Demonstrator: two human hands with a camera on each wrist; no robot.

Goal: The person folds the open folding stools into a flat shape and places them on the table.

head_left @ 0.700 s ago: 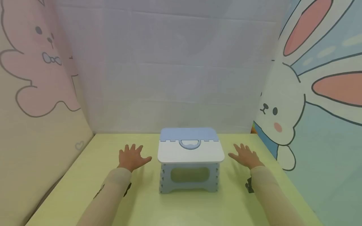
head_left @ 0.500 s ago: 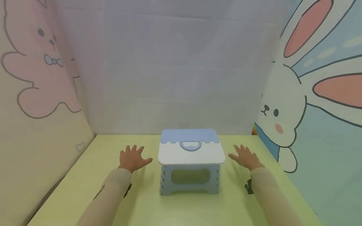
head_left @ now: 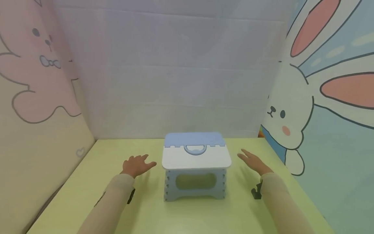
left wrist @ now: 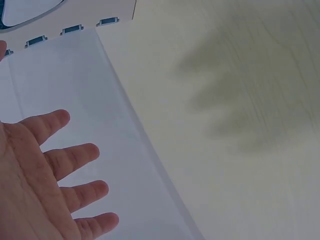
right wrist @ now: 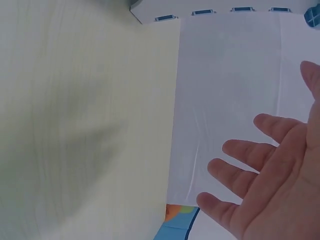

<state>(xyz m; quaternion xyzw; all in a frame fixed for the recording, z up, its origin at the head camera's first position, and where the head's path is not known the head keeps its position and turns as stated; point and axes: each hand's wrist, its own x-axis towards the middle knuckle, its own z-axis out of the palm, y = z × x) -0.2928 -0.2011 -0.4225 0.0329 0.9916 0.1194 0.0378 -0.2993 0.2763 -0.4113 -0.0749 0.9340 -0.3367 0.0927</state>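
Note:
A folding step stool (head_left: 196, 159) stands unfolded on the table in the head view, with a white and blue top, a blue carry handle (head_left: 195, 150) and light blue legs. My left hand (head_left: 137, 165) hovers just left of it, fingers spread and thumb pointing toward the stool. On the other side my right hand (head_left: 255, 162) is held apart from the stool, fingers extended. Neither hand holds anything. Palm and separated fingers show in the left wrist view, and likewise in the right wrist view, each with a slotted edge of the stool (right wrist: 225, 7) at the top.
The pale yellow table (head_left: 122, 208) meets a white sheet wall (head_left: 181, 78) at the back. A pink cartoon panel (head_left: 38, 87) flanks it on the left, a rabbit panel (head_left: 295, 113) on the right. A dark wrist device (head_left: 257, 191) hangs by the right sleeve.
Both hands have tilted, so their fingers look shorter or more overlapped in the head view. The stool stays in place; the whole view has shifted slightly.

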